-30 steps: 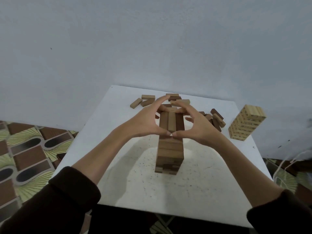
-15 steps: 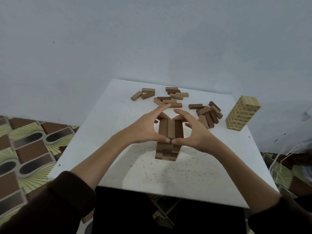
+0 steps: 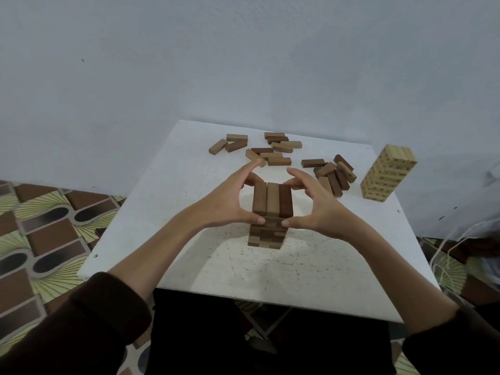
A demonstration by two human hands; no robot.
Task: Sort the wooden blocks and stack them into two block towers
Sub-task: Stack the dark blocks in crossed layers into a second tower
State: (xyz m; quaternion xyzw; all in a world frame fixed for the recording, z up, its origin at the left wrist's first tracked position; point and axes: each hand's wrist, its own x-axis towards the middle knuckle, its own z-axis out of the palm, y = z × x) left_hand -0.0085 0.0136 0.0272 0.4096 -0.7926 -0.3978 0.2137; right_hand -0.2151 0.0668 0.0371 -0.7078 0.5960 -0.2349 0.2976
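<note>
The white table (image 3: 167, 185) carries everything. At its middle stands the brown block tower (image 3: 270, 212); the left hand (image 3: 230, 201) and right hand (image 3: 313, 207) cup its top layer, thumbs pressing the near face, fingers curled behind. Right of it stands the pale tower (image 3: 387, 171); loose blocks (image 3: 273, 152) lie behind.
</note>
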